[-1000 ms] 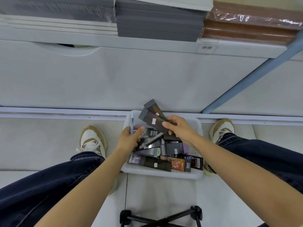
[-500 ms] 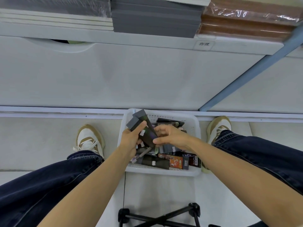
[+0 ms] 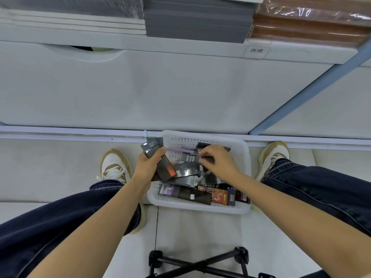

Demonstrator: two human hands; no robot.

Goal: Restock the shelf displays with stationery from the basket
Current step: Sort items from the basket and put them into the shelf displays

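Note:
A white plastic basket (image 3: 246, 157) stands on the floor between my feet, filled with several dark stationery boxes and purple pens (image 3: 183, 150). My left hand (image 3: 149, 166) grips a bundle of dark flat boxes (image 3: 160, 163) together with a light blue pen (image 3: 146, 134) at the basket's left rim. My right hand (image 3: 217, 162) reaches down into the middle of the basket, its fingertips pinching a dark box (image 3: 206, 158) among the pile.
A white shelf front (image 3: 180, 87) rises just behind the basket, with stacked grey (image 3: 196, 21), white and brown notebooks (image 3: 309, 25) on the shelf above. A blue upright (image 3: 301, 93) runs at the right. A black tripod base (image 3: 198, 263) sits near my legs.
The dark boxes passed from my right hand into my left, which now holds them with the pen at the basket's left. My right hand dropped back into the basket.

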